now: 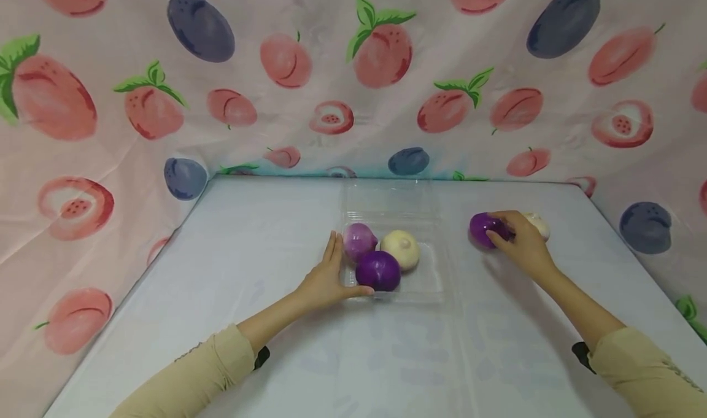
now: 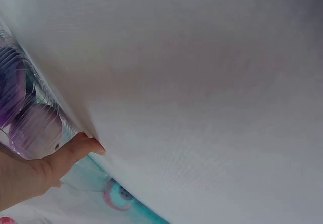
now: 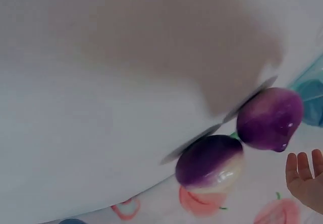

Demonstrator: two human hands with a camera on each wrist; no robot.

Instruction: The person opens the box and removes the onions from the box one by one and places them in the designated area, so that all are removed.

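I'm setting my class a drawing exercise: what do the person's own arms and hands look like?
Both the left sleeve and right sleeve are beige and cover only part of each arm. A small black piece shows at each sleeve's end; what it is cannot be told. The left hand and right hand wear no gloves.

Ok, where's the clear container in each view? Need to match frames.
Head: container a little right of and below centre, left hand at its left side.
Left wrist: container partly in frame at the left edge, ridged wall just above the hand.
Right wrist: not in it.
Shared landmark: fruit-print cloth, seen in all three.
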